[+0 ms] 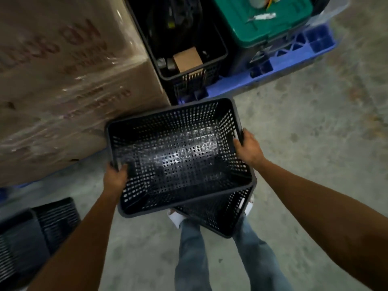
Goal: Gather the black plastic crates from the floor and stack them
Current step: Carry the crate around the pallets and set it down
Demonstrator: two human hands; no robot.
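I hold an empty black perforated plastic crate [176, 156] in front of me, mouth up, above the floor. My left hand [116, 179] grips its left rim near the front corner. My right hand [248, 148] grips the right rim. A second black crate [220, 215] sits skewed directly under the held one, partly hidden by it, above my feet. Another black crate [27, 238] lies at the lower left on the floor, blurred.
A large shrink-wrapped cardboard box [63, 80] stands at the left. On a blue pallet [294, 57] behind are a black crate [184, 49] filled with items and a green-lidded tote [266, 19]. Bare concrete floor [315, 133] spreads to the right.
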